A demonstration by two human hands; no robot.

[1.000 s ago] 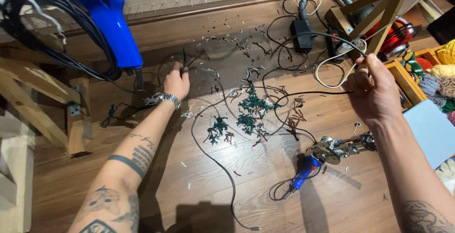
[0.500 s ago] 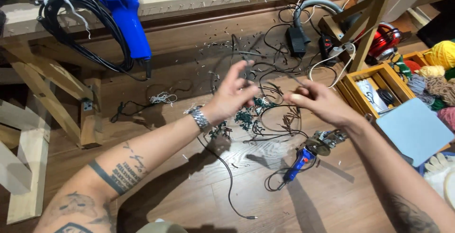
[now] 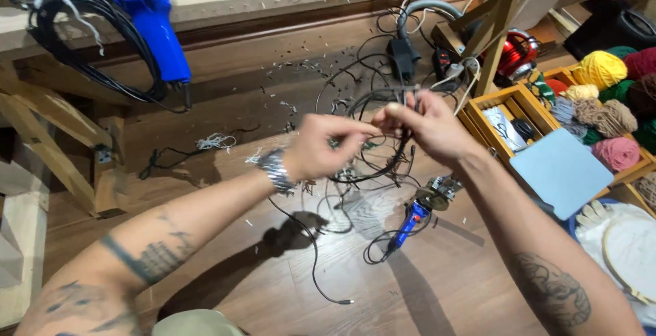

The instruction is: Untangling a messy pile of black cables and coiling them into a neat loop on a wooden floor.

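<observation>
Black cable tangle (image 3: pixel 372 165) pinched between left hand (image 3: pixel 321 146) and right hand (image 3: pixel 424 127) above wooden floor (image 3: pixel 273 267).

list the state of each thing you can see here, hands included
left hand: raised, fingers pinched on the black cable
right hand: raised, gripping the black cable
black cable: tangled, lifted, loops hanging to the floor
blue tool: lying on the floor, untouched
wooden box: open
yarn balls: wound, piled together
blue machine: hanging from the frame, cord coiled beside it
</observation>
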